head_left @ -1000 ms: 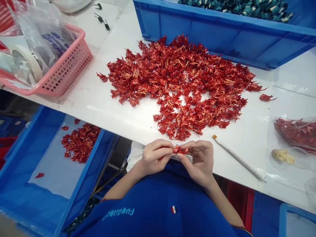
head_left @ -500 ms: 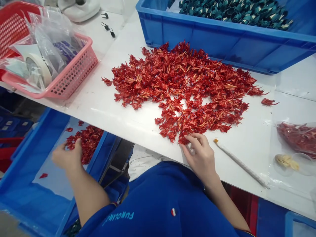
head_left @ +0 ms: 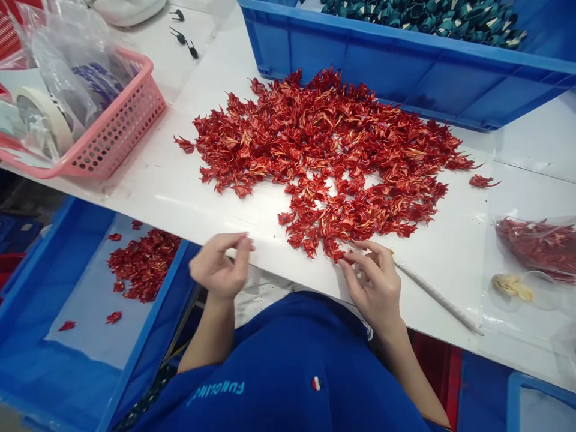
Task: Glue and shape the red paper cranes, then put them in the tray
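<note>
A wide pile of red curled pieces (head_left: 315,138) lies on the white table (head_left: 180,207). My right hand (head_left: 373,282) is at the pile's near edge, thumb and fingertips pinched on a small red piece (head_left: 345,258). Over the table's front edge, left of it, is my left hand (head_left: 222,264), its thumb and forefinger pressed together; any item between them is too small to make out. Below on the left, a blue bin (head_left: 148,354) holds more red pieces (head_left: 146,264) on a white sheet.
A pink basket (head_left: 121,120) with bags and tape stands at the left. Behind the pile is a blue crate (head_left: 382,66) of green pieces (head_left: 423,15). A brush (head_left: 436,294), a bag of red pieces (head_left: 535,246) and a small dish (head_left: 542,291) lie right.
My left hand has come from above the bin to the table's front edge. Another red piece now lies on the sheet in the bin. My right hand has shifted slightly.
</note>
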A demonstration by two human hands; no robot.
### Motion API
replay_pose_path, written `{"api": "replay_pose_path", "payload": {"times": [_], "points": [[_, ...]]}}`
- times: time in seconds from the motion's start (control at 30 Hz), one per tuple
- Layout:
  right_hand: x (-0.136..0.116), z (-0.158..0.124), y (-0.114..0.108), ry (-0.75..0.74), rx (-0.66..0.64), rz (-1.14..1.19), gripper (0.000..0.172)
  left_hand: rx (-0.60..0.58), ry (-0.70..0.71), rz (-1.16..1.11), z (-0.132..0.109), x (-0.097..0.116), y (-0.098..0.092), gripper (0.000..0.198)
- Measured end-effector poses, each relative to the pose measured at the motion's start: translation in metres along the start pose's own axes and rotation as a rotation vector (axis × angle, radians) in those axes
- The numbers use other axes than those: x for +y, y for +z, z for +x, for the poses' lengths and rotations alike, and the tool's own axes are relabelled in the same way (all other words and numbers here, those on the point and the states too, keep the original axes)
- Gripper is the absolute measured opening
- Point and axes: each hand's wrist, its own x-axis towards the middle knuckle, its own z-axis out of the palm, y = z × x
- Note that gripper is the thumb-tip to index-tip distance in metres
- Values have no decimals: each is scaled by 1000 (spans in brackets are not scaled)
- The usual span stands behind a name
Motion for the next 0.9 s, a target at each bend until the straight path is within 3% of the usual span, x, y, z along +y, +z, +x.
{"api": "replay_pose_path", "payload": {"times": [0.07,0.13,0.33,0.47,0.67,0.9], "points": [[-1,0,1,-23,-6,-44,14,-129,183,-142,-7,21,15,5],[-1,0,2,-35,-12,-82,12,-230,253,-235,-11,37,26,10],[0,1,3,-59,-12,-46,12,-491,231,-328,-18,59,39,14],[1,0,2,-57,27,10,15,-524,203,-289,-24,62,43,8],[-1,-2,2,43,100,188,15,-625,-22,-344,-34,65,53,22],[-1,-4,-2,40,90,286,27,-663,-484,-609,-41,71,62,23]]}}
